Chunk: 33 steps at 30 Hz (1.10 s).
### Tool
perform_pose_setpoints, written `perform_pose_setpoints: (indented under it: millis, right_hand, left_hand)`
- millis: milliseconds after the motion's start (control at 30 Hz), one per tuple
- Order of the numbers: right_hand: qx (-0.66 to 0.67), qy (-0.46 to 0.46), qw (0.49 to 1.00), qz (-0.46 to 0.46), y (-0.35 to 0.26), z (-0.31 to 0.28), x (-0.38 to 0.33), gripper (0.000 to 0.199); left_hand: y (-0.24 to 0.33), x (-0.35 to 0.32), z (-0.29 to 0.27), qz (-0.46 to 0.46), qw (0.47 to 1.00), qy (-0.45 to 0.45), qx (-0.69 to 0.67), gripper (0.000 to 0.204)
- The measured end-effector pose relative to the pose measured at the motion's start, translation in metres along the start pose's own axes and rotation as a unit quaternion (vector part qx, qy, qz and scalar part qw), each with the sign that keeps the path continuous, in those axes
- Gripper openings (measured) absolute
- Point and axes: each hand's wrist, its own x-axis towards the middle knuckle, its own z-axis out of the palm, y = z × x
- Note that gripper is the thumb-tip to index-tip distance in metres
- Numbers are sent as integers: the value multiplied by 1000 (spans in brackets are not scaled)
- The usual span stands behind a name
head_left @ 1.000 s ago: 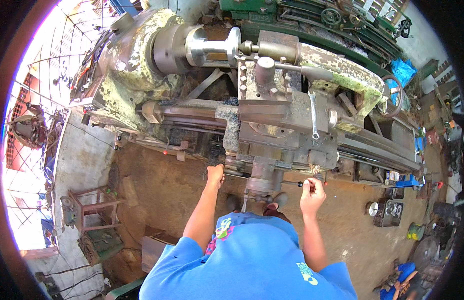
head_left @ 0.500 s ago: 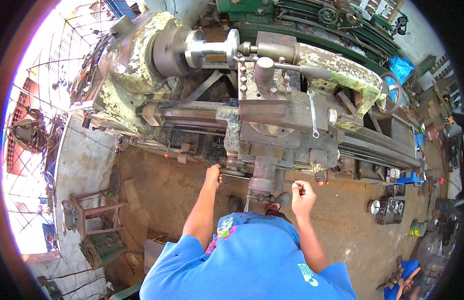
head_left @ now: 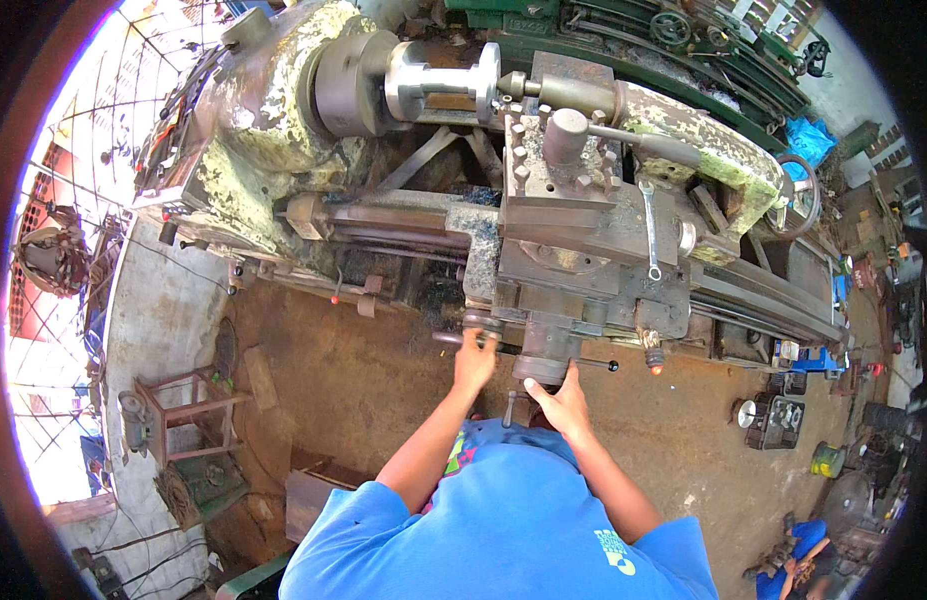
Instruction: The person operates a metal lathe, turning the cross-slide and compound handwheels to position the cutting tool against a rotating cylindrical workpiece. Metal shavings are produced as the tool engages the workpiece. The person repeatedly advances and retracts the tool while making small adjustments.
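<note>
My left hand [head_left: 475, 362] is closed around the carriage handwheel [head_left: 481, 321] at the front of a worn lathe. Just to its right, my right hand [head_left: 561, 402] grips the round cross-slide hub [head_left: 540, 369], thumb on its near side. A ball-ended crank handle [head_left: 595, 364] sticks out beside that hand. Higher up, a shiny flanged metal workpiece [head_left: 443, 79] sits between the chuck [head_left: 351, 85] and the tailstock centre [head_left: 516, 86]. The tool post [head_left: 565, 140], with its lever, stands in front of the workpiece. My fingertips are partly hidden.
A combination wrench [head_left: 650, 230] lies on the carriage, right of the tool post. The tailstock handwheel [head_left: 800, 195] is at far right. A green machine [head_left: 543, 30] stands behind. On the floor are a wooden stand [head_left: 188, 415] and a black crate [head_left: 776, 422]; a person [head_left: 798, 560] is at lower right.
My left hand has moved right, from the outer handle to the wheel's right side. My right hand has shifted left onto the cross-slide hub. The lathe appears slightly farther right in view.
</note>
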Motion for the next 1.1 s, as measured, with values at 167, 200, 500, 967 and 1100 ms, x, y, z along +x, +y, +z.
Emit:
perform_pose_setpoints:
  millis: [167,200,500,967,1100]
  right_hand:
    - [34,51,998,11,-18,10,1,109]
    - [41,64,997,16,-19,12,2,107]
    - [340,-17,940,25,32,24,22,83]
    - [566,-249,781,92,74,8,34,76]
    - [502,-205,837,70,68,12,33,67]
  left_hand:
    - [-12,54,-49,-187,963,30,-191,34]
    - [-14,57,-47,-164,971,39,-170,33]
    - [2,29,-23,-88,989,106,-55,32]
    - [3,19,-18,-140,971,99,-164,104]
    - [6,17,-14,-128,973,102,-166,111]
